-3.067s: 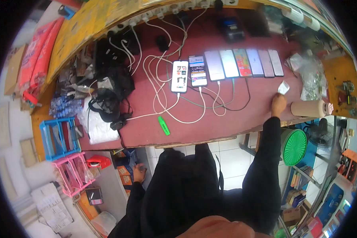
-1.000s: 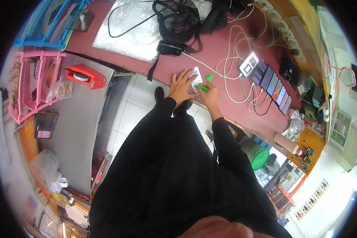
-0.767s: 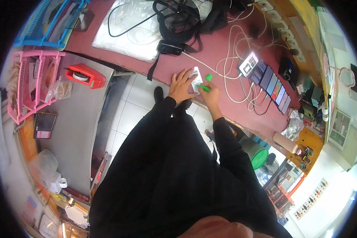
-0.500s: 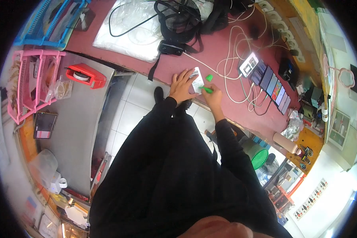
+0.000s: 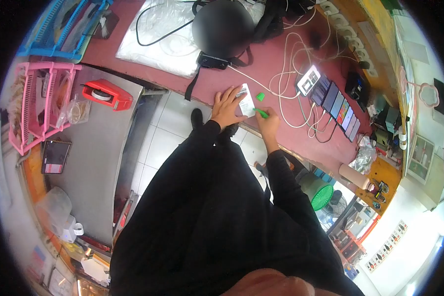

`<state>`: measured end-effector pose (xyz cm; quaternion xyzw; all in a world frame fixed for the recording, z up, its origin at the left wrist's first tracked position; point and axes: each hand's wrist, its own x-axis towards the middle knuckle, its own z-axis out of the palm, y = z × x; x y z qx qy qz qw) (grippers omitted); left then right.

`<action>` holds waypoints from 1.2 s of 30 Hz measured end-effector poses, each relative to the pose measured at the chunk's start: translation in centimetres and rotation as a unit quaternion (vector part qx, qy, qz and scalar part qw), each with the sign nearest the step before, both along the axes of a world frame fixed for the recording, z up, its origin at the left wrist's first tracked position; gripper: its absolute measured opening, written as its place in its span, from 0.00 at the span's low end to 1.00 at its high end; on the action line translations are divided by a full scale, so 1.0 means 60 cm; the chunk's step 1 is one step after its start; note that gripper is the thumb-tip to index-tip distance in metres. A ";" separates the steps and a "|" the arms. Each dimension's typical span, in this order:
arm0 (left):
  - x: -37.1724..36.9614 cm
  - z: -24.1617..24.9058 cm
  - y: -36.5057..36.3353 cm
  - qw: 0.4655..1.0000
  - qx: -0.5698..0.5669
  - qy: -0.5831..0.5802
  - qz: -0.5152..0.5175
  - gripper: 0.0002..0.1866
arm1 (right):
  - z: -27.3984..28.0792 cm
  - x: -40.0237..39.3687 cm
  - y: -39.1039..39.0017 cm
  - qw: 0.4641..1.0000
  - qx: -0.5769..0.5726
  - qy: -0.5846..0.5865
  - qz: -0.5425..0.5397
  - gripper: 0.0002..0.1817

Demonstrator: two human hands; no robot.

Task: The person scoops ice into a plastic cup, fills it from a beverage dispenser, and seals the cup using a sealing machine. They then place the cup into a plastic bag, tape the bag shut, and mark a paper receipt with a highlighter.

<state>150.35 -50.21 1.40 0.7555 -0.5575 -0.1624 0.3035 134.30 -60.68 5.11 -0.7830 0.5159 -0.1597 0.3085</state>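
A small white paper with dark print lies on the red tabletop close to its edge. My left hand rests flat with spread fingers on the paper's left part, holding nothing. On the other side, my right hand is closed around a green marker, whose tip is at the paper's right edge. A green cap sits by itself just beyond the paper.
Several phones and a white charger with tangled cables are at the right. Black headgear and clear plastic bags lie farther back. A red tape dispenser and pink basket are at the left.
My right hand has shifted slightly right and toward me with the green marker, whose tip has moved to the paper's right edge. My left hand has stayed in place.
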 end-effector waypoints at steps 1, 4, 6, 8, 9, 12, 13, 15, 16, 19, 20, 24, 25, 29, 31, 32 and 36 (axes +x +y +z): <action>0.000 -0.001 0.001 1.000 -0.009 -0.007 -0.003 0.46 | 0.000 -0.002 0.001 1.000 -0.002 -0.001 -0.001 0.09; 0.004 0.001 0.004 1.000 -0.018 -0.013 -0.012 0.45 | -0.010 -0.013 0.007 0.993 -0.078 -0.058 0.068 0.12; 0.005 0.002 0.007 1.000 -0.016 -0.016 -0.018 0.44 | -0.028 -0.013 0.015 0.981 -0.132 -0.037 0.137 0.16; 0.001 -0.004 0.012 0.997 -0.070 -0.015 -0.010 0.31 | -0.049 -0.023 0.013 0.977 -0.139 -0.023 0.158 0.18; -0.002 -0.015 0.016 0.997 -0.070 -0.022 -0.003 0.31 | -0.053 -0.022 0.009 0.974 -0.145 -0.007 0.174 0.19; -0.014 -0.024 0.031 0.992 -0.116 -0.051 0.019 0.15 | -0.043 -0.010 -0.014 0.968 -0.183 0.011 0.174 0.22; -0.016 -0.018 0.037 0.991 -0.113 -0.058 0.027 0.15 | -0.041 -0.002 -0.020 0.966 -0.182 0.003 0.182 0.22; -0.022 -0.003 0.051 0.995 -0.075 -0.029 0.055 0.15 | -0.042 0.011 -0.037 0.969 -0.212 -0.009 0.124 0.27; -0.025 0.007 0.059 0.995 -0.072 -0.036 0.066 0.15 | -0.044 0.014 -0.043 0.968 -0.209 -0.018 0.134 0.27; -0.032 0.052 0.083 0.990 -0.041 -0.041 0.127 0.17 | -0.057 0.020 -0.069 0.960 -0.229 0.013 0.159 0.27; -0.038 0.068 0.090 0.983 -0.060 -0.007 0.173 0.18 | -0.062 0.015 -0.076 0.962 -0.217 0.020 0.165 0.26; -0.053 0.132 0.111 0.938 -0.131 0.086 0.308 0.25 | -0.043 0.008 -0.085 0.970 -0.162 0.026 0.182 0.22; -0.059 0.148 0.113 0.907 -0.186 0.134 0.352 0.27 | -0.042 0.004 -0.084 0.970 -0.157 0.042 0.183 0.22; -0.067 0.253 0.163 0.858 -0.209 0.118 0.454 0.31 | -0.040 -0.001 -0.091 0.956 -0.173 -0.006 0.237 0.23; -0.080 0.296 0.202 0.823 -0.250 0.103 0.500 0.31 | -0.031 -0.009 -0.099 0.938 -0.180 -0.016 0.297 0.25; -0.088 0.312 0.225 0.813 -0.284 0.066 0.503 0.32 | -0.023 -0.010 -0.093 0.932 -0.218 -0.014 0.288 0.27; -0.156 0.334 0.354 0.782 -0.290 0.003 0.552 0.35 | 0.041 0.041 -0.004 0.908 -0.221 -0.072 0.350 0.30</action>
